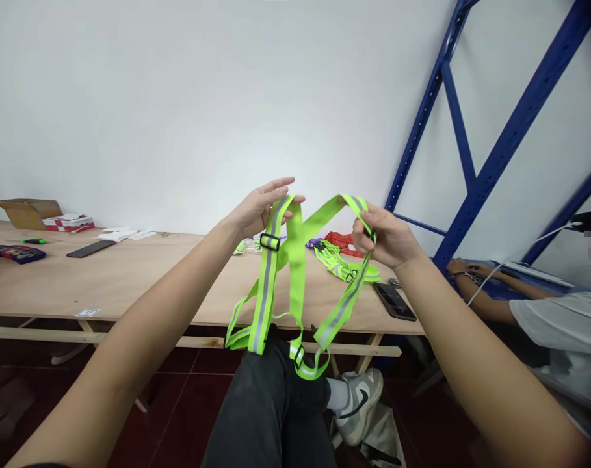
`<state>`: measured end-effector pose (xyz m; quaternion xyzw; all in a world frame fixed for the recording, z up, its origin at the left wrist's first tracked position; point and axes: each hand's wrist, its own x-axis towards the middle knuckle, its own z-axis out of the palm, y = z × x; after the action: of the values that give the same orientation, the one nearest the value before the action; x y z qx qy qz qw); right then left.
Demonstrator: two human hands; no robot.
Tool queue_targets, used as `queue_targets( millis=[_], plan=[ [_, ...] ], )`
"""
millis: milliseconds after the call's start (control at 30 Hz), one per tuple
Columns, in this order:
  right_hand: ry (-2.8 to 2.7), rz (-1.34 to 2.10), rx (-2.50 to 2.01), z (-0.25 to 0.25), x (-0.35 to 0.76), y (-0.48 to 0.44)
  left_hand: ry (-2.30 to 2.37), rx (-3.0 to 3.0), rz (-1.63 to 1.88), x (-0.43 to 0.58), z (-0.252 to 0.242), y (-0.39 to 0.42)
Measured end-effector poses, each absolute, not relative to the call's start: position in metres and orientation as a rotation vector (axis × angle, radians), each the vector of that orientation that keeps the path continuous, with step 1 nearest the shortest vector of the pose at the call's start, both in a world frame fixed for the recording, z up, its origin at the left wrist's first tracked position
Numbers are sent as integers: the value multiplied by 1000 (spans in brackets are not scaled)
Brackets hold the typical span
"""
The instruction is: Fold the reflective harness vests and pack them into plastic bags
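A neon-yellow reflective vest made of straps with grey stripes hangs between my two hands above my lap. One shoulder strap is looped over the fingers of my left hand, which supports it with the fingertips partly stretched out. My right hand pinches the other strap near a black buckle. A black slider buckle shows on the left strap, just below my left hand. The lower straps dangle in loops over my knee, some of them twisted.
On the wooden table lie another reflective vest, red cloth, a phone, a dark flat object, papers and a cardboard box. A blue metal frame and a seated person are on the right.
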<state>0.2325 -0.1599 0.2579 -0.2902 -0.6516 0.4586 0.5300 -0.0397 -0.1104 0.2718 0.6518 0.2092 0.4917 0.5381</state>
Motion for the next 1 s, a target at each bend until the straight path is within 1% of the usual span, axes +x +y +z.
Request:
queue_targets(
  millis=[133, 267, 433, 567, 700, 767, 833, 933, 1000],
  plan=[
    [-1403, 938, -609, 278, 236, -160, 405, 1716, 1187, -56, 280, -129],
    [-1357, 932, -520, 289, 245, -163, 483, 1747, 1216, -77, 282, -132],
    [-1392, 837, -649, 286, 246, -162, 516, 1705, 1223, -83, 275, -124],
    [-1401, 832, -682, 279, 253, -157, 539, 1636, 1046, -86, 271, -125],
    [-1336, 894, -696, 274, 265, -155, 665, 1662, 701, -99, 270, -127],
    [-1328, 909, -710, 271, 269, -153, 674, 1695, 591, -106, 269, -129],
    [-1320, 906, -724, 267, 273, -149, 577, 1723, 635, -113, 266, -133],
    [-1309, 905, -749, 260, 278, -141, 346, 1737, 900, -118, 264, -141],
    [-1327, 913, -767, 257, 280, -135, 292, 1739, 1095, -118, 265, -147]
  ],
)
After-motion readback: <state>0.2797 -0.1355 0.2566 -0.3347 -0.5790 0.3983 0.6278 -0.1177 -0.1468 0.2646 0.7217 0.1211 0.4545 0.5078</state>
